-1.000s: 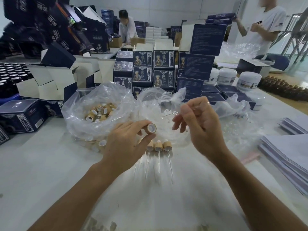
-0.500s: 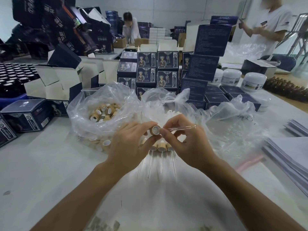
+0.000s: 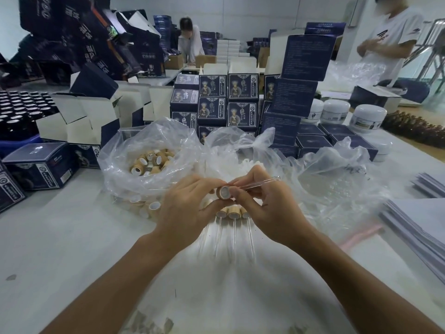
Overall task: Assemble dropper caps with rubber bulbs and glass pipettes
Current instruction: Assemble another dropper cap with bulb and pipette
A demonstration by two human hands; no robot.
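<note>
— Pinched how?
— Left hand (image 3: pixel 190 208) gripped one bamboo dropper cap (image 3: pixel 223 192); right hand (image 3: pixel 262 203) pinched one glass pipette (image 3: pixel 261 183) at its mouth.
— Finished ones?
— Four assembled droppers (image 3: pixel 233 213) lay just below that cap, bare table (image 3: pixel 72 249) to their left.

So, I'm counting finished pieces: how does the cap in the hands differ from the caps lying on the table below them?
The held cap sits pinched in the left hand, off the table; the row of caps lies loose. Its glass pipette is still outside, in the right hand; theirs are fitted. All look tan.
</note>
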